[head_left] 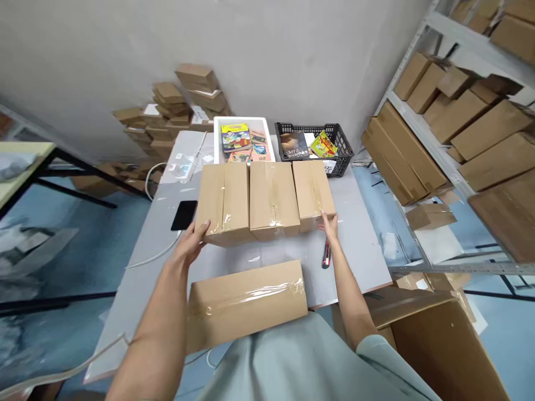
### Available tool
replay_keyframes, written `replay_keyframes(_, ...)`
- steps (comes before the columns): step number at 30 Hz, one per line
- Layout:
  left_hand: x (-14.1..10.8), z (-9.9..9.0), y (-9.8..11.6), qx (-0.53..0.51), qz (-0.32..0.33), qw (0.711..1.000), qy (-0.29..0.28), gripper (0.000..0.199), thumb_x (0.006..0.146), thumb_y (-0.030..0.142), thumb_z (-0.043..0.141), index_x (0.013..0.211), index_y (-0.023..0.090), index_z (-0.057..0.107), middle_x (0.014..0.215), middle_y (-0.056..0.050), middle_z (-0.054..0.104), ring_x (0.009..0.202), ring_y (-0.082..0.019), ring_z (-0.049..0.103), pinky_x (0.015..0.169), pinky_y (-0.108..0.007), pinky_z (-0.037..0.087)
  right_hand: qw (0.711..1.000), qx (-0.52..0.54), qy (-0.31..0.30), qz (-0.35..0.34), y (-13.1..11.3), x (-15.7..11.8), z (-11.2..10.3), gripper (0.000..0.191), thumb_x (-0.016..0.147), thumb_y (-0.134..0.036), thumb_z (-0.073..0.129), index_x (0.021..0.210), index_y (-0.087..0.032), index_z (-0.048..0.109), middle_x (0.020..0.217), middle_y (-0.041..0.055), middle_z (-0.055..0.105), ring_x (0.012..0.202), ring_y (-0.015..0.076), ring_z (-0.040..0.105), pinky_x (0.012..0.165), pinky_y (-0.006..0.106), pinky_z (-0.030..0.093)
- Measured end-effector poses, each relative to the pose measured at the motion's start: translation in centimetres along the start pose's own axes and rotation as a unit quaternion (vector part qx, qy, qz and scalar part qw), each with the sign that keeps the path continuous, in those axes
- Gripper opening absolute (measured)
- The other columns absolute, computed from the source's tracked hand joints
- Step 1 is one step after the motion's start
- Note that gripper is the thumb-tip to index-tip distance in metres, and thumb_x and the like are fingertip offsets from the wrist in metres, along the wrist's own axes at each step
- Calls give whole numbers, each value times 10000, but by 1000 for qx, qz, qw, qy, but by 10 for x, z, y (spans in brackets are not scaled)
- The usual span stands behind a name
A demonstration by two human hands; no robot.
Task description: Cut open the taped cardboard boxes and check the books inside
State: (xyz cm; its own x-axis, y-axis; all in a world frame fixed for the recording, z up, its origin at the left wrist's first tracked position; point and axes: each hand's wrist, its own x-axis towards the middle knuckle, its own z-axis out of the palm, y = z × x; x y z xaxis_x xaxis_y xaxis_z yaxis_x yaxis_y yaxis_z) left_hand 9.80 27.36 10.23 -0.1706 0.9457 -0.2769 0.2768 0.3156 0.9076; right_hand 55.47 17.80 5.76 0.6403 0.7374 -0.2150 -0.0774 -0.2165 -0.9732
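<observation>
Three taped cardboard boxes stand side by side on the grey table: a left box (pixel 223 197), a middle box (pixel 273 195) and a right box (pixel 312 188). My left hand (pixel 194 239) presses on the left box's near left corner, thumb on top. My right hand (pixel 329 224) holds the right box's near right corner. A long taped box (pixel 246 303) lies at the table's near edge, against my body. The red and black cutter (pixel 326 254) lies just below my right hand. Beside the left box is a black phone (pixel 184 215).
Behind the boxes are a white bin (pixel 216 139) and a black crate (pixel 345 147) with books. Stacked cartons (pixel 167 120) line the wall. A metal shelf (pixel 438 139) with boxes stands right, above a large open carton (pixel 443 345). A white cable (pixel 156 256) crosses the table's left side.
</observation>
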Motion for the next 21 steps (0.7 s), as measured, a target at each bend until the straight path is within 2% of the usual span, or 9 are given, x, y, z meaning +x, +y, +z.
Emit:
replay_keyframes(3,-10,-3,-3,-21,-44,999,-6,664,818,688,874,1328,298,702,1493,-135,744,1393,-361,714,1114,-531,658,999,22,-22,19,14,6,-3,1012,845,-809,762,1600,-176,530,1448,183,779,698,191,800,716,354,717)
replay_keyframes(6,-23,7,-2,-32,-68,997,-19,659,798,687,915,1293,310,697,1426,-91,767,1338,-319,730,1136,-519,645,999,41,-20,23,22,15,-23,956,846,-757,810,1583,-216,533,1440,163,781,699,196,812,696,345,710)
replay_keyframes(8,-32,23,0,-26,-66,997,-27,746,756,728,935,1322,314,680,1405,-91,774,1329,-316,736,1126,-493,649,999,46,-17,22,24,25,-43,920,836,-739,833,1549,-228,557,1436,157,778,699,201,818,665,343,699)
replay_keyframes(11,-39,56,9,-8,-51,998,-38,928,693,794,934,1413,289,642,1411,-136,767,1356,-356,732,1126,-483,646,999,41,-9,17,24,45,-78,873,831,-740,823,1487,-219,577,1423,161,776,702,205,818,639,341,684)
replay_keyframes(15,-34,99,25,12,-39,998,-55,1086,638,798,949,1482,214,596,1305,-180,786,1298,-394,761,1155,-514,626,1000,17,21,10,23,71,-118,784,870,-729,779,1437,-224,583,1470,193,747,825,228,846,644,319,676)
replay_keyframes(18,-28,120,34,18,-26,997,-65,1104,631,782,961,1500,202,605,1305,-182,796,1277,-390,767,1202,-536,594,1000,6,27,0,21,88,-138,781,878,-738,759,1455,-245,576,1552,202,699,878,237,853,652,321,679)
replay_keyframes(21,-25,132,42,27,-14,998,-63,1092,680,766,944,1536,180,601,1324,-199,804,1294,-405,762,1225,-565,570,999,-11,28,-10,17,101,-148,854,859,-787,749,1497,-252,564,1530,195,709,912,248,849,694,358,703)
